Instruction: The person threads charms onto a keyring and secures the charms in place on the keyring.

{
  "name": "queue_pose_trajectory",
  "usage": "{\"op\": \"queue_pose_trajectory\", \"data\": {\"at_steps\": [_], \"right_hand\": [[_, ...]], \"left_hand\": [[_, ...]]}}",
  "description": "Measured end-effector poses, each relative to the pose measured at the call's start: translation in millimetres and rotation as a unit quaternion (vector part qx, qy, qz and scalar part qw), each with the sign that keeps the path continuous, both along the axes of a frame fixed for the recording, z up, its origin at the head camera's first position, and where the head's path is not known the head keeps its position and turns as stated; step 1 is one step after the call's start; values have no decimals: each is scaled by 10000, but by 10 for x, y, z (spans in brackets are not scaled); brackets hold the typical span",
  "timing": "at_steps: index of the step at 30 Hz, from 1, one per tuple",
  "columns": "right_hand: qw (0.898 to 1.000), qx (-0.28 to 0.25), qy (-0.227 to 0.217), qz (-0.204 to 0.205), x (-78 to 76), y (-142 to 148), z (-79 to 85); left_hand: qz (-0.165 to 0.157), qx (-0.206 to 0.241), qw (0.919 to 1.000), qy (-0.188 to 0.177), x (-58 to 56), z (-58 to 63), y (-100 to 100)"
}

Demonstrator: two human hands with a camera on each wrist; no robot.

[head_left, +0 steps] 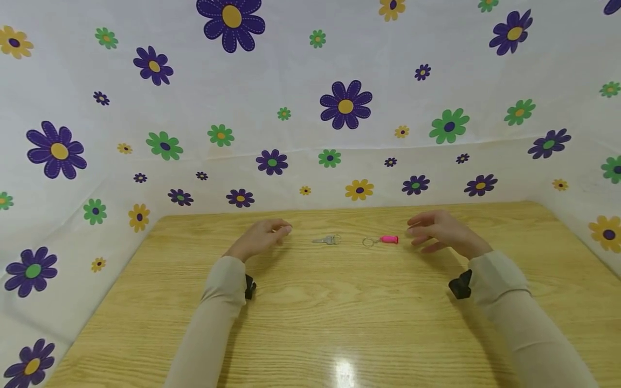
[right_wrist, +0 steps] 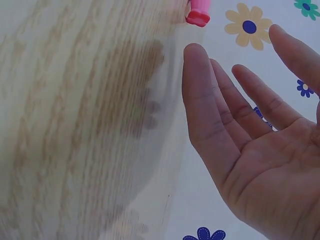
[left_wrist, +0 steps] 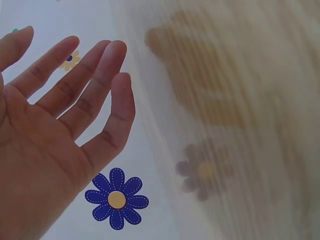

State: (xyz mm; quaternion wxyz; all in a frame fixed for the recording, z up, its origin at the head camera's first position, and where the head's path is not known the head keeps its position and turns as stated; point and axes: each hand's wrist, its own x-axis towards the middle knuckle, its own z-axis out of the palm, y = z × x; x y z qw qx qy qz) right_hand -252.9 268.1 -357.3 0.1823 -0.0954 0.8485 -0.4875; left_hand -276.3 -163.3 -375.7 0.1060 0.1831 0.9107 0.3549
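Observation:
A silver key (head_left: 328, 240) with a small ring lies flat near the back of the wooden table (head_left: 310, 323). To its right is a pink keychain charm (head_left: 389, 239), its metal split ring (head_left: 368, 243) pointing toward the key. My left hand (head_left: 262, 236) hovers left of the key, apart from it, fingers loosely bent and holding nothing. Its palm and relaxed fingers show in the left wrist view. On the other side, my right hand (head_left: 446, 234) is held beside the charm with fingers relaxed. In the right wrist view the charm's red-pink end (right_wrist: 198, 19) appears just beyond the fingertips.
A white cloth with purple, green and yellow flowers (head_left: 345, 105) hangs behind the table and along both sides. Each wrist wears a black strap mount, the right one (head_left: 461, 284) near the cuff. A light reflection shows at the table's front.

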Motion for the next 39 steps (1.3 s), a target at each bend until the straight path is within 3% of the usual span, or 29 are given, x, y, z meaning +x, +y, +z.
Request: {"op": "queue_pose_trajectory", "data": {"at_steps": [9,16,24,29,39], "right_hand": [[9998,161,-30,85,-73,-58,-37],[9998,61,-113,128,-119,-156,-62],[9998,107,34,143,-174,-218,-59],[9992,260,96,288,-194,-274,-43],[9969,688,308,239,-245,-370,-60]], "left_hand": [[-101,-99,9999,-38,-45,3,100],[-56,390,9983,-437,-103,-27,155],[-100,485,9969,-615,-150,32,275],[-311,412,9965,-663,-164,68,362],[-527,460,9948,-737,-201,18,486]]}}
